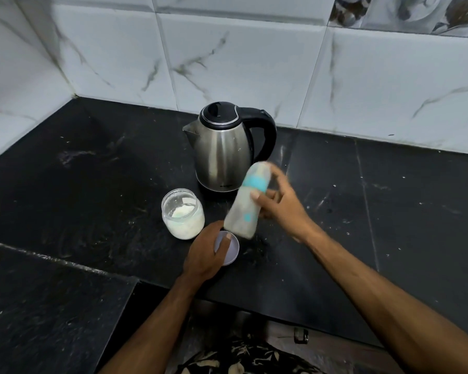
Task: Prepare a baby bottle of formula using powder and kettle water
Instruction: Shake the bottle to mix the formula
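Note:
My right hand [280, 205] grips a baby bottle [246, 203] with a teal collar; the bottle is tilted, blurred by motion, and held above the counter in front of the kettle. A steel electric kettle [222, 149] with a black lid and handle stands behind it, lid closed, spout to the left. To the left stands an open glass jar [183, 214] of white powder. My left hand [207, 252] rests on a pale lilac lid [229, 247] lying on the counter, its fingers curled over the lid's edge.
The black stone counter [92, 184] runs into a corner of white marble-look wall tiles [241, 58]. White powder specks dot the counter. The counter's front edge steps back near my body, with a patterned garment below.

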Demonstrator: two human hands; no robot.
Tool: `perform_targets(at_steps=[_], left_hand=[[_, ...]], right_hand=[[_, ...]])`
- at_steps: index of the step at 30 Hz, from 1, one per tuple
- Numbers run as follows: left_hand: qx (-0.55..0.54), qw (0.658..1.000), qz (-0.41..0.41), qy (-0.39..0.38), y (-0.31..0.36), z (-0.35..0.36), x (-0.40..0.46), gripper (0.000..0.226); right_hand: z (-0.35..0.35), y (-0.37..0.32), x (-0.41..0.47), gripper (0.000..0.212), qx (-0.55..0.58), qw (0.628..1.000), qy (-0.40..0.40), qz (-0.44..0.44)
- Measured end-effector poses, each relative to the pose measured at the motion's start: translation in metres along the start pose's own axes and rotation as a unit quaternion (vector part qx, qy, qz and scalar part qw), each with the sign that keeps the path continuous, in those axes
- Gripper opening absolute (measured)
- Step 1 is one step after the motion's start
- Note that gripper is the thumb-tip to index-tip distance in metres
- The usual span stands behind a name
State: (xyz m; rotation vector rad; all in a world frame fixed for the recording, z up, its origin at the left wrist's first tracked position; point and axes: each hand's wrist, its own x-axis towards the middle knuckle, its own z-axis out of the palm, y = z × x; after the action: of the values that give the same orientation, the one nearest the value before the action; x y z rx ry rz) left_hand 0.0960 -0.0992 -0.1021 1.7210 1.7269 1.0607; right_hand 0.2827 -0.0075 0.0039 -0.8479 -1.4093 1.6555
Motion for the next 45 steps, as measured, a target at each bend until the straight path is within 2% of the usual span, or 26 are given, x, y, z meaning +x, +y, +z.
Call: perform_targets(at_steps=[1, 2, 3, 6, 8, 10, 12, 13, 14, 17, 18, 19, 20, 23, 24, 25, 28, 30, 31, 34, 35, 36, 39, 41, 43, 45], left_hand=[[-0.012, 1.000, 0.006, -0.006, 0.001, -0.001, 0.000, 0.043], [-0.018, 1.000, 0.006, -0.010, 0.001, -0.001, 0.000, 0.045], [-0.014, 1.000, 0.002, -0.010, 0.001, 0.000, 0.000, 0.045], [-0.001, 1.000, -0.011, 0.005, 0.000, 0.001, -0.001, 0.040], [-0.001, 1.000, -0.010, 0.005, 0.001, 0.000, -0.001, 0.040], [-0.005, 1.000, -0.008, 0.001, 0.002, -0.001, -0.001, 0.040], [-0.029, 0.999, -0.012, -0.022, 0.003, -0.002, -0.001, 0.046], [-0.032, 0.999, -0.012, -0.027, 0.003, -0.002, -0.001, 0.050], [-0.023, 0.999, -0.011, -0.022, 0.002, -0.002, -0.001, 0.049], [0.001, 1.000, -0.015, 0.005, 0.002, 0.000, -0.001, 0.041], [0.000, 1.000, -0.014, 0.003, 0.003, 0.000, -0.001, 0.041], [0.001, 1.000, -0.014, 0.001, 0.003, -0.001, -0.001, 0.040], [0.002, 1.000, -0.012, 0.000, 0.002, -0.001, -0.001, 0.040], [-0.016, 1.000, -0.008, -0.017, 0.003, -0.002, -0.001, 0.045], [-0.021, 1.000, -0.006, -0.020, 0.004, -0.002, -0.001, 0.046], [-0.017, 1.000, -0.005, -0.015, 0.004, -0.002, -0.001, 0.044], [0.005, 1.000, -0.008, 0.005, 0.003, -0.001, -0.002, 0.039], [0.006, 1.000, -0.008, 0.003, 0.003, -0.001, -0.001, 0.040], [0.007, 1.000, -0.008, 0.005, 0.004, -0.001, -0.001, 0.040], [-0.006, 1.000, -0.006, -0.005, 0.005, -0.002, -0.001, 0.042], [-0.007, 1.000, -0.005, -0.008, 0.005, -0.002, -0.001, 0.041], [-0.002, 1.000, -0.005, -0.007, 0.004, -0.002, -0.001, 0.041], [0.005, 1.000, -0.009, 0.000, 0.004, -0.002, -0.001, 0.041], [0.004, 1.000, -0.011, -0.001, 0.005, -0.002, -0.002, 0.041], [0.011, 1.000, -0.012, 0.002, 0.006, -0.002, -0.001, 0.040], [0.003, 1.000, -0.008, 0.000, 0.006, -0.001, -0.001, 0.038]], right_hand=[[0.001, 0.003, -0.004, 0.066, -0.038, 0.998, -0.052, 0.013], [0.000, 0.003, -0.004, 0.069, -0.052, 0.996, -0.070, 0.015], [-0.001, 0.000, -0.001, 0.070, -0.043, 0.998, -0.051, 0.005], [-0.007, -0.015, 0.015, 0.067, 0.067, 0.990, 0.118, -0.023], [-0.008, -0.018, 0.018, 0.064, 0.103, 0.984, 0.139, -0.033], [-0.002, -0.012, 0.007, 0.064, 0.031, 0.999, 0.041, -0.016], [0.003, -0.003, -0.005, 0.070, -0.067, 0.993, -0.093, 0.008], [0.002, 0.000, -0.006, 0.072, -0.081, 0.990, -0.117, 0.007], [0.002, -0.001, -0.004, 0.072, -0.068, 0.993, -0.100, -0.003], [-0.001, -0.013, 0.010, 0.061, 0.062, 0.994, 0.089, -0.016], [-0.003, -0.014, 0.013, 0.058, 0.104, 0.986, 0.127, -0.020], [-0.002, -0.013, 0.013, 0.056, 0.114, 0.984, 0.133, -0.019], [-0.002, -0.011, 0.009, 0.056, 0.088, 0.990, 0.107, -0.011], [0.002, 0.000, -0.008, 0.066, -0.052, 0.996, -0.061, 0.036], [0.001, 0.001, -0.009, 0.068, -0.064, 0.994, -0.083, 0.038], [-0.001, -0.001, -0.008, 0.067, -0.052, 0.996, -0.069, 0.027], [-0.006, -0.013, 0.009, 0.065, 0.071, 0.993, 0.093, -0.003], [-0.006, -0.014, 0.014, 0.062, 0.100, 0.988, 0.120, -0.011], [-0.004, -0.011, 0.012, 0.062, 0.071, 0.993, 0.090, -0.006], [0.003, -0.001, -0.002, 0.068, -0.068, 0.995, -0.075, 0.026], [0.002, 0.000, -0.002, 0.069, -0.080, 0.992, -0.089, 0.022], [0.002, -0.002, 0.001, 0.067, -0.064, 0.996, -0.069, 0.012], [-0.002, -0.015, 0.017, 0.059, 0.071, 0.991, 0.110, -0.009], [-0.005, -0.015, 0.021, 0.062, 0.118, 0.980, 0.161, -0.025], [-0.003, -0.008, 0.013, 0.067, 0.051, 0.994, 0.091, -0.019], [0.000, 0.000, 0.004, 0.069, -0.051, 0.998, -0.035, 0.005]])
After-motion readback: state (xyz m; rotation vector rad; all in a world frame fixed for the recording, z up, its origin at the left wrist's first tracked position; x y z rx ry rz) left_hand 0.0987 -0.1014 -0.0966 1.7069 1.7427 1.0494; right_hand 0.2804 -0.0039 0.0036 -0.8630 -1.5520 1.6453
